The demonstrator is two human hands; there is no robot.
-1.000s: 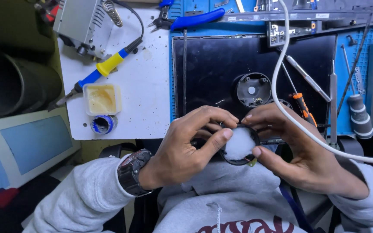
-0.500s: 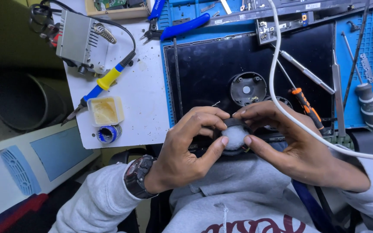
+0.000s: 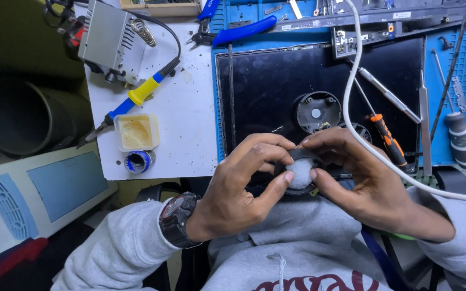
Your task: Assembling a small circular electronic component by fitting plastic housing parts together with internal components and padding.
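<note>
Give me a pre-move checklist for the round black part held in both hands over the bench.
1. Both hands on the part: ok. Left hand and right hand pinch the round black part from opposite sides.
2. Grip on the rim: ok. Fingertips sit on its edge, both thumbs against its pale face.
3. Part clear of the bench: ok. It is held off the black panel, just in front of it.
4. White cable clear: not ok. It runs down past the right hand and over that arm.
5. Orange-handled screwdriver in reach: ok. It lies just beyond the right hand.
6. Underside of the part: cannot tell, hidden.
</note>
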